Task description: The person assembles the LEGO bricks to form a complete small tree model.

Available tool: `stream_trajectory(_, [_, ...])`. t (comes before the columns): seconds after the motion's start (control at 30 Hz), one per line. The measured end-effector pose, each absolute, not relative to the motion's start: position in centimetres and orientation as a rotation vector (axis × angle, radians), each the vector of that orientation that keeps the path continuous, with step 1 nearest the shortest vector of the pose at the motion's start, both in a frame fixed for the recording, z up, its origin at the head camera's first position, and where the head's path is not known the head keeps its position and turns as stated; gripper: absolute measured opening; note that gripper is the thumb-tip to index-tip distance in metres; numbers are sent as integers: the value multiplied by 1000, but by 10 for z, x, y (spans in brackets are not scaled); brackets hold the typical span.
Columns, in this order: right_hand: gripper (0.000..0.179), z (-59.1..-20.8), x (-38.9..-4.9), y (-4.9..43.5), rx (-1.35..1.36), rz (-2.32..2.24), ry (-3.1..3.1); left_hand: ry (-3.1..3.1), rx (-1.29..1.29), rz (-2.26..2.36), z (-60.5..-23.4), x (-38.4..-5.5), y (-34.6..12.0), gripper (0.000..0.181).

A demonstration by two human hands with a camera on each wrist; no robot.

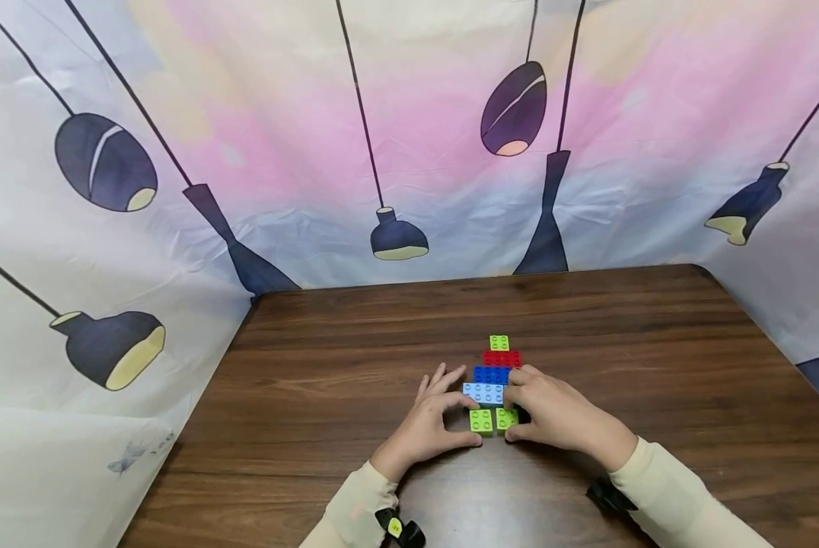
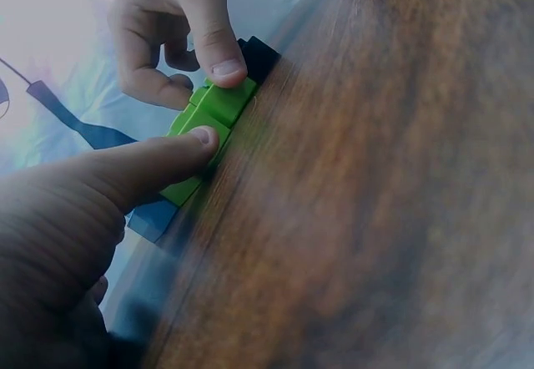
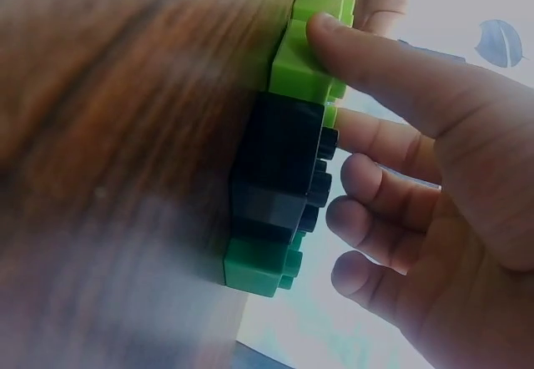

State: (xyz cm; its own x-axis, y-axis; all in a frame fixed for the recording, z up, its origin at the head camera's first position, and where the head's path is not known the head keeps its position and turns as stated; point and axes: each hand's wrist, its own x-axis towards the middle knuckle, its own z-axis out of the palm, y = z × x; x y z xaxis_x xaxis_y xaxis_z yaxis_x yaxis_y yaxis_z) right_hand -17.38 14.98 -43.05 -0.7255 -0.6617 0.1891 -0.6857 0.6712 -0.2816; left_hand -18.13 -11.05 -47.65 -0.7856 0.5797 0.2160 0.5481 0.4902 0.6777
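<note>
Two lime toy building bricks stand side by side at the near end of a row. My left hand (image 1: 425, 428) pinches the left lime brick (image 1: 481, 422) between thumb and index finger, its other fingers spread. My right hand (image 1: 560, 411) grips the right lime brick (image 1: 505, 420), thumb on its near face. In the right wrist view, my right thumb (image 3: 355, 48) lies against that brick, and a dark brick (image 3: 275, 152) and a green brick (image 3: 254, 265) sit beyond it. A light blue brick (image 1: 482, 393) lies just behind the lime pair, partly covered by my right fingers.
Farther back in the row come a dark blue brick (image 1: 491, 374), a red brick (image 1: 501, 358) and a small lime brick (image 1: 498, 342). All rest on a brown wooden table (image 1: 341, 365). A cloth backdrop (image 1: 279, 152) printed with lamps hangs behind it.
</note>
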Motion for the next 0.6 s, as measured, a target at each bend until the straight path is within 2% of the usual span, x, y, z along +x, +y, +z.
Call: stream_trajectory(0.6, [27,-430,-175,153,1191,633,-2864,2556,916,1511,-478,-183,-112,32])
